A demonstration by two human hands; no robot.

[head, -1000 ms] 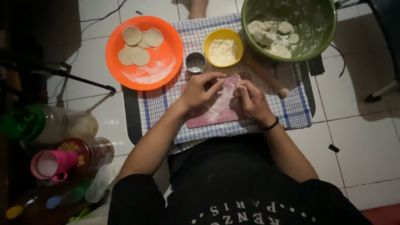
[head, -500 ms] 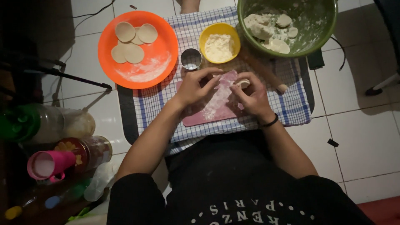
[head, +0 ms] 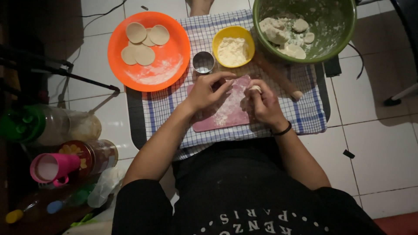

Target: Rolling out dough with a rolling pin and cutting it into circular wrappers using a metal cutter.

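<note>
2 bare hands work over a pink rectangular plastic cutting board (head: pixel 226 114) dusted with flour, lying on a blue-and-white checked cloth (head: pixel 309 114) spread on a white tiled floor (head: pixel 383 143). Left hand (head: pixel 205 92) rests on the board's 10 o'clock corner, fingers loosely curved and released, grasping nothing that can be seen. Right hand (head: pixel 263 103), with a black band at the wrist, is clenched around a small pale lump of dough (head: pixel 255 88) at the board's 2 o'clock edge.

At 11 o'clock from the board sits 1 round orange plastic plate (head: pixel 174 48) carrying 5 flat pale dough discs (head: pixel 144 55), overlapping, with a smear of flour beside them. At 12 o'clock stand 1 small round metal cutter (head: pixel 203 62) and, just beside it, 1 yellow plastic bowl of flour (head: pixel 233 48). At 1 o'clock, 1 large green plastic bowl (head: pixel 335 26) holds 1 big mass and about 3 smaller pieces of dough. 1 wooden rolling pin (head: pixel 278 76) lies slanted between the green bowl and the right hand.

At 9 o'clock, in shadow off the cloth, lie 1 clear jar with a green lid (head: pixel 26 124), 1 jar with a dark red and yellow label (head: pixel 87 154) round its side, and 1 pink plastic cup (head: pixel 52 167); smaller items below them are too dim to tell. The person's black-clad lap (head: pixel 244 187) fills the 6 o'clock foreground.
</note>
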